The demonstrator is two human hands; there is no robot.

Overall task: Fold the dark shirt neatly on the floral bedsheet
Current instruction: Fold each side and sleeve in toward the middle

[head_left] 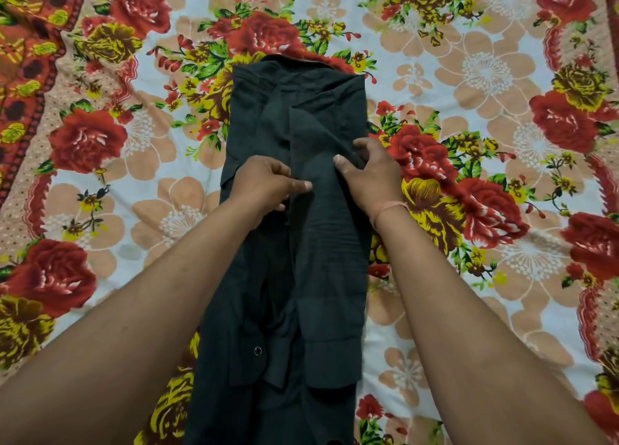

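both bare forearms reach in from the near edge and cover parts of the dark shirt (321, 243), which lies lengthwise in the middle of the floral bedsheet (469, 76), folded into a long narrow strip with its sleeves laid down over the body. at the near end the cuffs lie side by side, with a round snap button (257, 350) on the left one. halfway up, the left hand (264, 183) curls its fingers into the cloth; the right hand (368, 176), a pale thread (390, 207) round its wrist, pinches a ridge of fabric. furthest off lies the collar (301, 61); the cloth is creased
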